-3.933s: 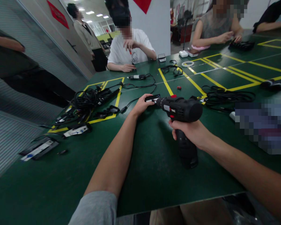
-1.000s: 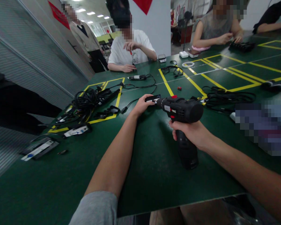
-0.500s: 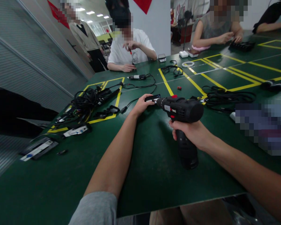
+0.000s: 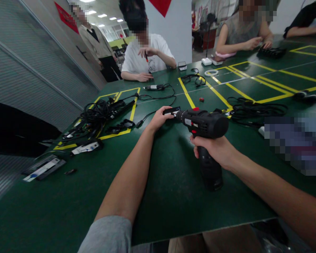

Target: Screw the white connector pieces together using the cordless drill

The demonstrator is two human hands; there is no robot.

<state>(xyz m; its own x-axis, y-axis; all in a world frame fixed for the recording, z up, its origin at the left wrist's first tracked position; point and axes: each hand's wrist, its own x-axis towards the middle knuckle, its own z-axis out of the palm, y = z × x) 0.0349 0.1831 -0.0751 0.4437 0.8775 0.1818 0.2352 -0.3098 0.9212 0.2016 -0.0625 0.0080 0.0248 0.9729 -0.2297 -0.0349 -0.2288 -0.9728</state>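
Note:
A black cordless drill (image 4: 206,123) with red accents is gripped by my right hand (image 4: 213,149), its fingers wrapped round the handle. The drill points left and away from me, and its tip meets a small black rectangular part (image 4: 173,110). Around that part's left end closes my left hand (image 4: 159,117), holding it just above or on the green tabletop (image 4: 173,196); which of the two I cannot tell. The exact contact of bit and part is too small to make out. A black cable with a plug (image 4: 140,123) lies just left of my left hand.
Tangled black cables (image 4: 100,114) and flat dark devices (image 4: 44,168) lie on the left. More coiled cable (image 4: 255,110) sits at right, near a blurred bluish object (image 4: 295,144). Yellow tape (image 4: 186,92) marks the table. Across it, a person in white (image 4: 147,52) holds a red-tipped tool.
My hands, the drill and the black part have stayed practically in place. The dark-clothed figure at the left edge has shifted slightly, and the person opposite has moved a hand a little.

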